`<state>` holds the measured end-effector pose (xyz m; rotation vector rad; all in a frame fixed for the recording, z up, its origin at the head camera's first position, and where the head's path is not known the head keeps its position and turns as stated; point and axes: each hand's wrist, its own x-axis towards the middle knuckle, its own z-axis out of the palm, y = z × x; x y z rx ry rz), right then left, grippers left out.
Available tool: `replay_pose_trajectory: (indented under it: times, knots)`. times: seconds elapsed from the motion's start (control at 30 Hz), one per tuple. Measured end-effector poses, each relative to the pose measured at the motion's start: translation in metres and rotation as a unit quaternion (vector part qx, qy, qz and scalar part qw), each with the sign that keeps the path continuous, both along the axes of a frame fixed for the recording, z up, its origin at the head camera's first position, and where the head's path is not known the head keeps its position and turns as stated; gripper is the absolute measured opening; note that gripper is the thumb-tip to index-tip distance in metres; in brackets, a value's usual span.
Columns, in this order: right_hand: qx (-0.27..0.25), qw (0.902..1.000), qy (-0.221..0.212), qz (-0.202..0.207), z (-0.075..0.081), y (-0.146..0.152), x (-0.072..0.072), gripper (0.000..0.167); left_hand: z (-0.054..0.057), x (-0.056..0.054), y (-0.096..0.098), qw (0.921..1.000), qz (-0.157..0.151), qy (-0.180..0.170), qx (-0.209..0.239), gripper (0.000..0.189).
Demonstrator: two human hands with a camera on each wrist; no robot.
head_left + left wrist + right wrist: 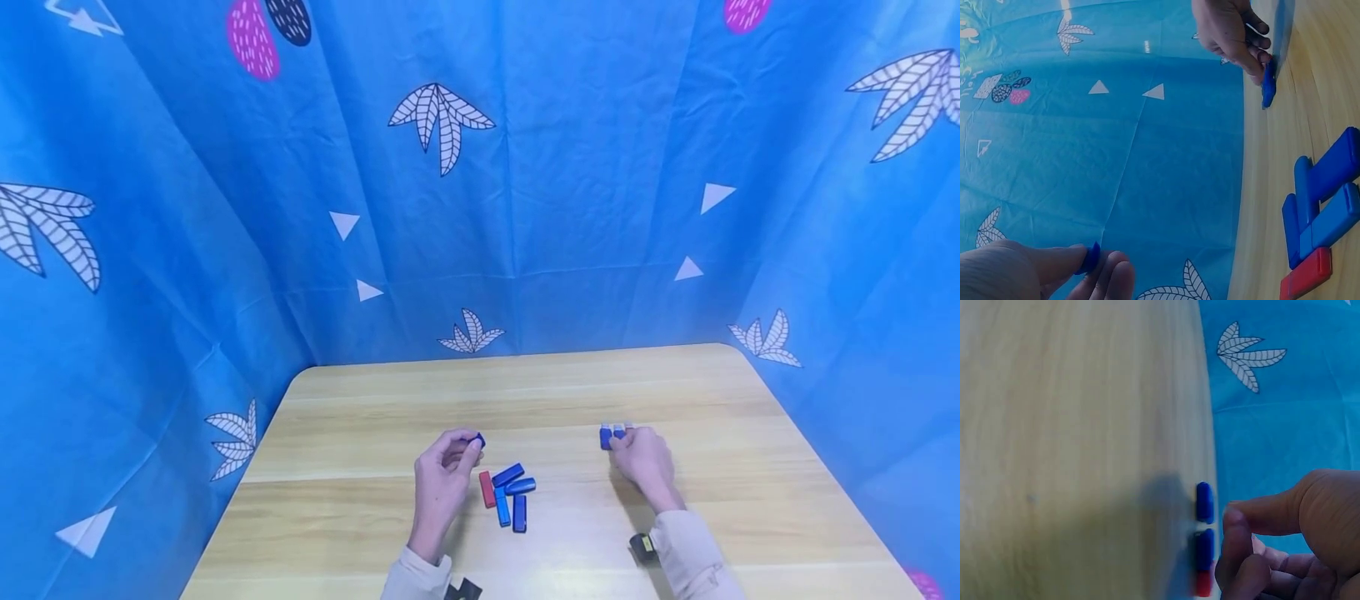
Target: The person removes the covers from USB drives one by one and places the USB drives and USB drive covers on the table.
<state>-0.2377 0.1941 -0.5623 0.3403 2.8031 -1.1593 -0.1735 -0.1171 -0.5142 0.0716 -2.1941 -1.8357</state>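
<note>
Presently, the L hand [442, 471], lower centre of the head view, is pinching a small dark-blue piece [478, 439] betw. thumb and fingertips; in the left-wrist view the same pinch is showing at the bottom, L of centre, against a blue curtain [585, 167]. The R hand [648, 458], lower R of the head view, is hanging at a short row of sticks [605, 438] on the wooden table [337, 433]: two blue, plus a red one [1204, 584] partly hidden by the fingers in the head view. Its thumb and index are meeting at the tips in the right-wrist view; whether they're gripping a stick, can't tell.

Betw. the hands, a loose group is lying: a red block [487, 489] at L, a slanted dark-blue block [508, 475] on top, a rounded blue block [521, 486] just below, then a light-blue block [502, 507] and a second dark-blue block [520, 513] lowest.

Handling (judged): the held piece is looking light and stiff, prob. hard plastic; its smooth faces are likely making it slippery, though hardly fragile. Sticks' pale ends [605, 426] may be needing more care. Best grip: coloured body, opposite sides.
</note>
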Motion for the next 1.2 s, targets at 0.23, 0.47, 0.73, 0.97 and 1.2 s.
replay_pose_trajectory:
  times: [0.23, 0.47, 0.73, 0.97, 1.2]
  knots:
    - [0.011, 0.9986, 0.018, 0.049, 0.008, -0.012, 0.018, 0.025, 0.0, -0.001, 0.0, 0.9999, 0.003, -0.012, 0.008, 0.012]
    - [0.033, 0.9956, 0.022, 0.084, 0.007, -0.021, 0.026, 0.059, 0.0, -0.001, 0.0, 0.9995, 0.0, -0.025, 0.018, 0.01]
    - [0.059, 0.9899, 0.016, 0.128, 0.004, -0.017, 0.03, 0.061, 0.001, 0.001, 0.0, 0.9994, -0.005, -0.034, 0.01, 0.007]
    - [0.057, 0.9898, 0.004, 0.13, 0.005, -0.011, 0.03, 0.061, 0.0, 0.001, -0.001, 0.9987, -0.015, -0.046, -0.017, 0.01]
    - [0.052, 0.9928, 0.015, 0.107, 0.01, -0.01, 0.03, 0.063, -0.001, 0.0, -0.002, 0.9984, -0.015, -0.046, -0.03, 0.015]
